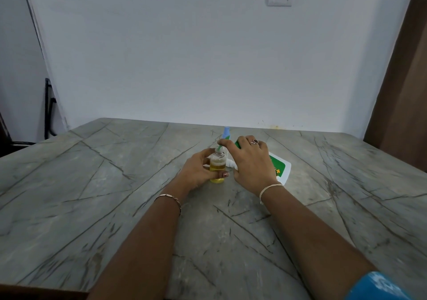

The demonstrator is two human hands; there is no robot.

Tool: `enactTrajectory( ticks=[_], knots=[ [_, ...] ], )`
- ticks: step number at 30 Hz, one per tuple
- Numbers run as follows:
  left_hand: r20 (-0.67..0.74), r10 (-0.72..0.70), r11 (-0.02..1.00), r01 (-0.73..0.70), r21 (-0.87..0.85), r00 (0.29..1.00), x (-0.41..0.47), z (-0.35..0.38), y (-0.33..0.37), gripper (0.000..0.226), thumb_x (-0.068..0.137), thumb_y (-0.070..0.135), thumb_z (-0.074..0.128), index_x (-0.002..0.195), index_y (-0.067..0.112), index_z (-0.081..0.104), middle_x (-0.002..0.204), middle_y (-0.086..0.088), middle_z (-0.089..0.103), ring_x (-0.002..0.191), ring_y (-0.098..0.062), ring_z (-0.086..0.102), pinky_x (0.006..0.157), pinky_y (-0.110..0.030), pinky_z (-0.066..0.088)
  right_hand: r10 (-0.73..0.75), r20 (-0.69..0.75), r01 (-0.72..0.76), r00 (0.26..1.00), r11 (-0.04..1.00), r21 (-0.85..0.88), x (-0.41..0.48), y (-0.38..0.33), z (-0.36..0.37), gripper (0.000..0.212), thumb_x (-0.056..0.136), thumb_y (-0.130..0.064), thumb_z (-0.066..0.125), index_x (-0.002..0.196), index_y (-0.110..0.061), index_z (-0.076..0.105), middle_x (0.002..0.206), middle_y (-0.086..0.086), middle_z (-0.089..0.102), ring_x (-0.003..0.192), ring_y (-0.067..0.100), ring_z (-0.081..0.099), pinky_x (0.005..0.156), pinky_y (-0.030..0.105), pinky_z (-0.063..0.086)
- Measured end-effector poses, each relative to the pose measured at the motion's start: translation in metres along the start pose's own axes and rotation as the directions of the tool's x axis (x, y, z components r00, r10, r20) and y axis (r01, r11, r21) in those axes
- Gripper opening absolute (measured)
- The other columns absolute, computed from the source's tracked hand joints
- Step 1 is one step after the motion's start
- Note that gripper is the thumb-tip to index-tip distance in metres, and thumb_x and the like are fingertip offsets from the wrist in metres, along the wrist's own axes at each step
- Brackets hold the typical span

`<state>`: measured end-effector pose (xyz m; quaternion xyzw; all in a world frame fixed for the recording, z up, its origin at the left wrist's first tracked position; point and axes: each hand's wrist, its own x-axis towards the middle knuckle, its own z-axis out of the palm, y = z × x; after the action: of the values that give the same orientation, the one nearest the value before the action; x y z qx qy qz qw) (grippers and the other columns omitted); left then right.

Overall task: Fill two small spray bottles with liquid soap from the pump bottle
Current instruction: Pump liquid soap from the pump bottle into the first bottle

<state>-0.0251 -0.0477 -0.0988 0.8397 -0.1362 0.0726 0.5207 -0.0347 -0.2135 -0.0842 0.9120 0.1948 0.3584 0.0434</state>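
Seen from the head camera, a person's left hand (198, 170) is gripping a small spray bottle (217, 164), uncapped, standing on the table (115, 184) and holding yellow soap with foam on top, while the right hand (251, 161) is curling over the top of the pump bottle (279, 169), its spout sitting at the small neck; a second bottle (227, 133), blue-capped, is waiting just behind. With so narrow a mouth, a hard or off-centre press risks sending soap down the outside, and rising foam may be spilling over early
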Motion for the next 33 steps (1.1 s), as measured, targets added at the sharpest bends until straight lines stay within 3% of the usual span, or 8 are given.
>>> enactTrajectory(
  ticks=[6, 9, 11, 14, 19, 26, 33],
  knots=[
    [0.001, 0.007, 1.000, -0.007, 0.001, 1.000, 0.0009, 0.0001, -0.0006, 0.061, 0.068, 0.023, 0.085, 0.115, 0.035, 0.049, 0.113, 0.003, 0.064, 0.108, -0.018, 0.061, 0.098, -0.034, 0.049, -0.023, -0.026, 0.023, 0.999, 1.000, -0.013, -0.0024, 0.0030, 0.0035, 0.085, 0.071, -0.023, 0.075, 0.139, -0.036, 0.025, 0.110, 0.010, 0.058, 0.105, 0.033, 0.055, 0.089, 0.047, 0.045],
    [0.008, 0.002, 1.000, -0.002, 0.003, 1.000, 0.0012, 0.0001, -0.0028, 0.068, 0.067, 0.025, 0.086, 0.125, 0.031, 0.051, 0.118, 0.001, 0.064, 0.109, -0.018, 0.060, 0.098, -0.034, 0.049, -0.028, 0.002, 0.028, 1.000, 1.000, -0.014, -0.0042, 0.0050, 0.0011, 0.085, 0.076, -0.024, 0.071, 0.142, -0.037, 0.020, 0.114, 0.010, 0.056, 0.109, 0.032, 0.053, 0.093, 0.047, 0.043],
    [0.007, 0.003, 1.000, -0.003, 0.007, 1.000, 0.0003, 0.0002, -0.0020, 0.070, 0.068, 0.025, 0.085, 0.129, 0.027, 0.050, 0.115, 0.003, 0.063, 0.108, -0.016, 0.059, 0.097, -0.031, 0.048, -0.020, 0.020, 0.020, 1.000, 1.000, 0.003, -0.0036, 0.0049, 0.0001, 0.081, 0.078, -0.024, 0.069, 0.143, -0.037, 0.024, 0.116, 0.009, 0.055, 0.112, 0.032, 0.051, 0.095, 0.046, 0.041],
    [0.010, 0.007, 1.000, -0.007, 0.001, 1.000, 0.0006, 0.0003, -0.0018, 0.063, 0.069, 0.024, 0.085, 0.121, 0.033, 0.051, 0.113, 0.004, 0.063, 0.106, -0.015, 0.060, 0.095, -0.028, 0.048, -0.002, -0.015, 0.002, 1.000, 1.000, 0.030, 0.0004, 0.0015, -0.0003, 0.077, 0.069, -0.022, 0.075, 0.135, -0.033, 0.035, 0.109, 0.009, 0.058, 0.106, 0.033, 0.055, 0.088, 0.046, 0.044],
    [0.008, 0.015, 1.000, -0.015, -0.002, 1.000, 0.0008, 0.0004, -0.0011, 0.063, 0.069, 0.022, 0.084, 0.123, 0.031, 0.051, 0.111, 0.005, 0.063, 0.106, -0.016, 0.060, 0.094, -0.027, 0.048, -0.013, -0.041, 0.014, 0.999, 1.000, 0.025, 0.0008, 0.0011, 0.0036, 0.077, 0.068, -0.024, 0.076, 0.132, -0.033, 0.035, 0.107, 0.010, 0.059, 0.101, 0.033, 0.057, 0.086, 0.046, 0.046],
    [0.010, -0.002, 1.000, 0.002, -0.028, 1.000, 0.0010, 0.0000, -0.0025, 0.064, 0.067, 0.023, 0.086, 0.118, 0.035, 0.049, 0.117, 0.001, 0.063, 0.112, -0.022, 0.060, 0.101, -0.042, 0.048, -0.032, -0.033, 0.031, 0.999, 0.999, -0.017, -0.0038, 0.0068, 0.0033, 0.086, 0.071, -0.023, 0.074, 0.142, -0.037, 0.028, 0.106, 0.010, 0.059, 0.102, 0.032, 0.056, 0.087, 0.047, 0.046],
    [0.009, -0.009, 1.000, 0.009, -0.030, 1.000, 0.0002, -0.0002, -0.0014, 0.063, 0.066, 0.023, 0.086, 0.114, 0.038, 0.049, 0.112, 0.002, 0.064, 0.108, -0.019, 0.062, 0.099, -0.038, 0.050, -0.002, -0.002, 0.002, 1.000, 1.000, 0.018, 0.0010, 0.0018, 0.0014, 0.079, 0.071, -0.024, 0.073, 0.136, -0.035, 0.031, 0.109, 0.009, 0.057, 0.106, 0.033, 0.053, 0.089, 0.047, 0.043]
  ],
)
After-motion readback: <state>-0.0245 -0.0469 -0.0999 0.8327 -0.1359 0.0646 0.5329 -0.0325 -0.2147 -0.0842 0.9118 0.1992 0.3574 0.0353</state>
